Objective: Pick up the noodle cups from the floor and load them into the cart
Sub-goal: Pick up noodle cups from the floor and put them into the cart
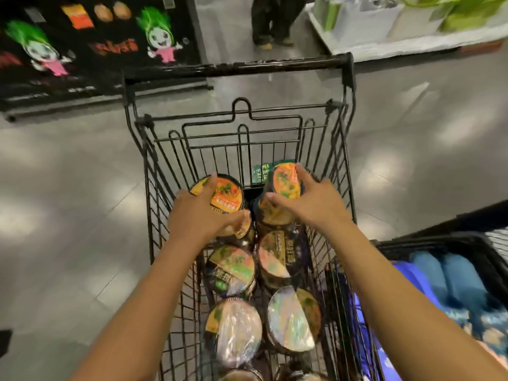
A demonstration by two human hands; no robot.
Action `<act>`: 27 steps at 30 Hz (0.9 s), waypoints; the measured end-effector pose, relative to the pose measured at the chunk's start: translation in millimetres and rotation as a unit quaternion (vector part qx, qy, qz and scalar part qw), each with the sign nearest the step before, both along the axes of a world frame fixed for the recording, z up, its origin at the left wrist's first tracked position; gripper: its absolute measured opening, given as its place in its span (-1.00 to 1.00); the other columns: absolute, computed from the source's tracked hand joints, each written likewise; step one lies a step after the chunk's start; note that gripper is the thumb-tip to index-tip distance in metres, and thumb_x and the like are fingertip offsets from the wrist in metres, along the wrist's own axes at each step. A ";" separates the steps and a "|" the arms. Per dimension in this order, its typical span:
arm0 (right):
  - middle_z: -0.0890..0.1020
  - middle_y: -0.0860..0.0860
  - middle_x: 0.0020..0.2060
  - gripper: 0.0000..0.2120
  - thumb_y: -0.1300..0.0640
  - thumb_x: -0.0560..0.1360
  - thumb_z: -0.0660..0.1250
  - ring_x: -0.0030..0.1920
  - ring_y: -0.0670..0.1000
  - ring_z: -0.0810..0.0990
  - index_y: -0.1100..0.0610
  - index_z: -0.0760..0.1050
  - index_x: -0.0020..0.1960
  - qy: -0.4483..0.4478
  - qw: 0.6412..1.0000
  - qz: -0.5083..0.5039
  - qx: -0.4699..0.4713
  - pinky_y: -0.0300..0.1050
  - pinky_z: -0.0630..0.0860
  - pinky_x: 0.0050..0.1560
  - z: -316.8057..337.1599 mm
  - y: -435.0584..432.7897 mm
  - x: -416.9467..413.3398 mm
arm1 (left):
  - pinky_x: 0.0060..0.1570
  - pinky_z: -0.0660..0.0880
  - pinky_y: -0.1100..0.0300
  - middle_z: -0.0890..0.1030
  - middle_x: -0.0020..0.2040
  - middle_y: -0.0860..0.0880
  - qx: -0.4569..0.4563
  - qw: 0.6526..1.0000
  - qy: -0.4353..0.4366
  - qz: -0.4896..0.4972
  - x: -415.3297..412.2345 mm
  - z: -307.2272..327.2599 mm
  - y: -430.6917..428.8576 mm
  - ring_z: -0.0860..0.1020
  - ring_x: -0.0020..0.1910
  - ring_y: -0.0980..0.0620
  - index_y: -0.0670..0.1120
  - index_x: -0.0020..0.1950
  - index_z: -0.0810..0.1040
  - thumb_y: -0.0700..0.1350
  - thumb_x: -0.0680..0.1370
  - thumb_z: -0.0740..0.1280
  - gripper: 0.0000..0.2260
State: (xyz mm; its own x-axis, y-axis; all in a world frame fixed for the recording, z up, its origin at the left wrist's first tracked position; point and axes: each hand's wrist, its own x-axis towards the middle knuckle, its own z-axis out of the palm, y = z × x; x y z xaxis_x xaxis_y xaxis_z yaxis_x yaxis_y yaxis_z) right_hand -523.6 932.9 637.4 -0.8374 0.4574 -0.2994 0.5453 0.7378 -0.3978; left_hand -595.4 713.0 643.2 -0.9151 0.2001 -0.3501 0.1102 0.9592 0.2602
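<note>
A black wire cart (pixel 154 188) stands in front of me, and both my arms reach into it. My left hand (pixel 198 215) grips an orange-lidded noodle cup (pixel 228 195) over the cart's far left part. My right hand (pixel 313 199) grips a second orange-lidded noodle cup (pixel 286 182), tilted on its side, over the far right part. Below them several more noodle cups (pixel 233 270) lie packed in two rows on the cart's bottom, some with shiny film lids (pixel 291 317).
A black display stand with green-haired cartoon figures (pixel 90 45) stands on the grey floor at the far left. A person's legs (pixel 269 23) are beyond the cart handle (pixel 236 67). Shelving with green packs (pixel 412 23) is far right. A second cart with blue goods (pixel 445 281) sits right.
</note>
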 end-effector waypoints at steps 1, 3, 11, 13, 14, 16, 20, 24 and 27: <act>0.39 0.28 0.29 0.03 -0.64 0.22 0.11 0.31 0.25 0.40 -0.20 -0.03 0.56 -0.006 1.000 0.004 0.010 0.04 0.47 0.17 -4.7 4.1 -9.7 | 0.28 0.40 -0.05 0.21 0.45 -0.30 -0.005 1.000 0.000 0.002 -6.3 -6.1 4.5 0.29 0.41 -0.28 0.34 0.53 -0.07 0.60 0.19 0.24 0.00; 0.35 0.30 0.33 0.06 -0.66 0.19 0.09 0.34 0.26 0.37 -0.20 -0.04 0.56 -0.024 0.999 0.020 0.039 0.05 0.47 0.18 -14.6 8.9 -25.7 | 0.30 0.40 -0.08 0.23 0.42 -0.30 -0.008 1.000 -0.003 0.009 -15.5 -17.1 11.6 0.30 0.38 -0.30 0.33 0.53 -0.07 0.61 0.18 0.22 0.01; 0.21 0.29 0.39 0.11 -0.69 0.14 0.05 0.41 0.31 0.22 -0.23 -0.13 0.55 -0.084 0.996 0.039 0.020 0.15 0.39 0.31 -51.4 1.8 -30.4 | 0.37 0.30 -0.13 0.09 0.49 -0.33 -0.053 0.998 -0.041 0.019 -9.4 -54.4 13.4 0.20 0.44 -0.35 0.30 0.54 -0.12 0.63 0.21 0.12 0.00; 0.21 0.29 0.38 0.10 -0.69 0.14 0.06 0.41 0.33 0.21 -0.24 -0.14 0.55 -0.079 0.996 0.038 0.010 0.15 0.36 0.33 -50.6 0.6 -30.9 | 0.33 0.34 -0.14 0.15 0.46 -0.31 -0.050 0.998 -0.028 0.019 -9.0 -56.0 11.5 0.25 0.41 -0.34 0.30 0.55 -0.11 0.65 0.22 0.04 -0.03; 0.21 0.30 0.37 0.09 -0.68 0.15 0.06 0.40 0.33 0.21 -0.24 -0.13 0.55 -0.077 0.996 0.040 0.010 0.14 0.35 0.34 -49.4 0.3 -31.2 | 0.31 0.37 -0.15 0.18 0.44 -0.30 -0.048 0.998 -0.023 0.019 -9.4 -56.2 10.6 0.28 0.39 -0.33 0.30 0.55 -0.10 0.65 0.23 -0.01 -0.05; 0.22 0.30 0.35 0.07 -0.67 0.18 0.05 0.40 0.33 0.21 -0.24 -0.13 0.55 -0.078 0.996 0.048 0.019 0.12 0.35 0.30 -47.8 0.5 -32.4 | 0.28 0.39 -0.15 0.21 0.42 -0.28 -0.042 0.999 -0.015 0.021 -10.8 -56.6 9.5 0.30 0.37 -0.31 0.29 0.55 -0.09 0.63 0.26 -0.06 -0.09; 0.24 0.30 0.36 0.05 -0.67 0.18 -0.01 0.39 0.32 0.23 -0.24 -0.12 0.55 -0.076 0.995 0.053 0.028 0.13 0.37 0.26 -46.8 4.0 -30.8 | 0.36 0.31 -0.16 0.07 0.52 -0.27 -0.033 0.999 -0.022 0.014 -10.7 -57.4 9.2 0.19 0.46 -0.30 0.25 0.56 -0.11 0.58 0.34 -0.02 -0.14; 0.31 0.29 0.31 0.01 -0.67 0.21 -0.06 0.34 0.31 0.30 -0.23 -0.11 0.55 -0.050 0.996 0.046 0.054 0.09 0.39 0.21 -42.9 1.2 -20.6 | 0.43 0.16 -0.14 -0.13 0.56 -0.28 -0.029 0.999 -0.022 0.008 -7.2 -52.0 10.2 0.05 0.52 -0.31 0.19 0.58 -0.09 0.52 0.41 0.02 -0.17; 0.35 0.28 0.25 -0.03 -0.64 0.27 -0.04 0.28 0.28 0.36 -0.22 -0.12 0.56 -0.016 0.999 0.008 0.047 0.05 0.40 0.17 -34.1 -11.7 1.8 | 0.47 0.08 -0.13 -0.16 0.56 -0.28 -0.004 1.000 0.009 0.015 5.0 -44.8 5.6 -0.03 0.54 -0.28 0.13 0.59 -0.08 0.48 0.45 0.04 -0.19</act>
